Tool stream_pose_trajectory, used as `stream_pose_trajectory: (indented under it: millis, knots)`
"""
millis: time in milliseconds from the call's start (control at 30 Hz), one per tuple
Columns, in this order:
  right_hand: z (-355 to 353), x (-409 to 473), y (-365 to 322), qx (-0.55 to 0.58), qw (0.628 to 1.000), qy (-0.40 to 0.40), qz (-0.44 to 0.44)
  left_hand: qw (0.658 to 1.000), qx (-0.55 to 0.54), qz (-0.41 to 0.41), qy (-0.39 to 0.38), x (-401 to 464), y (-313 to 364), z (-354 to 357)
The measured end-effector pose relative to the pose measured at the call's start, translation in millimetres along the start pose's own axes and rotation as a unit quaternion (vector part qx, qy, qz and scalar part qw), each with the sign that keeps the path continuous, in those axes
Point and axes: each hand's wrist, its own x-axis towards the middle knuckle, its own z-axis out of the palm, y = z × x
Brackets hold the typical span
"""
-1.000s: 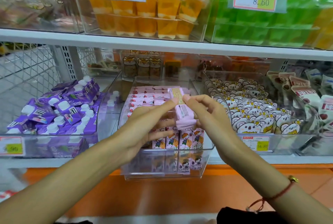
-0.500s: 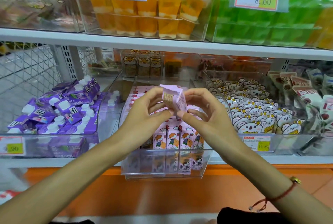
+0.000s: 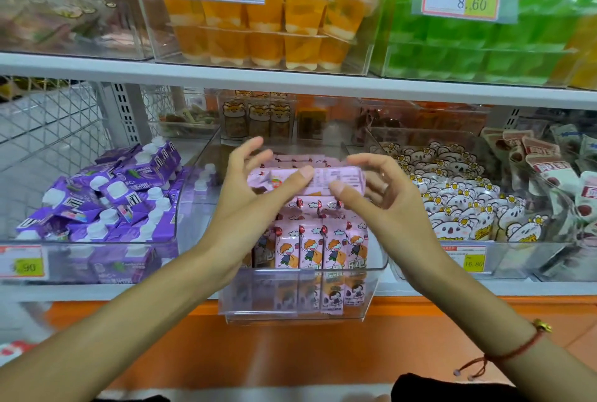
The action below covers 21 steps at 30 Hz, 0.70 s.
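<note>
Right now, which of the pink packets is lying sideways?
The pink packet held between the left hand and right hand; the front-row packets stand upright in the clear bin.

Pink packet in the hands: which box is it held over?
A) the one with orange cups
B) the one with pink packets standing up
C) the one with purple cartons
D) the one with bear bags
B: the left hand and the right hand hold the pink packet sideways above the clear box of standing pink packets. The purple cartons lie to its left and the bear bags to its right.
</note>
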Motion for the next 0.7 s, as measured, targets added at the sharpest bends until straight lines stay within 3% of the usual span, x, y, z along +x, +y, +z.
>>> stream_pose_trajectory:
  millis: [167,267,367,433,533,700]
  knots:
    - [-9.0,8.4,3.4,0.103,0.990,0.064,0.068,0.984,0.100,0.103,-0.102,-2.0,2.3,1.2]
    - [-9.5,9.7,4.6,0.098,0.990,0.070,0.078,0.974,0.140,0.144,-0.103,-1.5,0.5,2.7]
    - [-9.9,8.0,7.3,-0.003,0.995,0.083,0.047,0.973,0.154,0.167,-0.046,6.7,2.1,-4.3]
    - [-11.8,3.7,8.9,-0.124,0.989,0.069,-0.034,0.976,0.153,0.157,0.008,15.6,2.3,-10.1]
    - [-12.1,-4.8,12.2,-0.336,0.932,-0.047,-0.132,0.980,0.160,0.118,0.026,34.4,0.3,-10.4]
    - [-9.6,-10.3,20.4,-0.543,0.800,-0.190,-0.172,0.970,0.226,0.086,-0.017,77.9,-11.6,16.2]
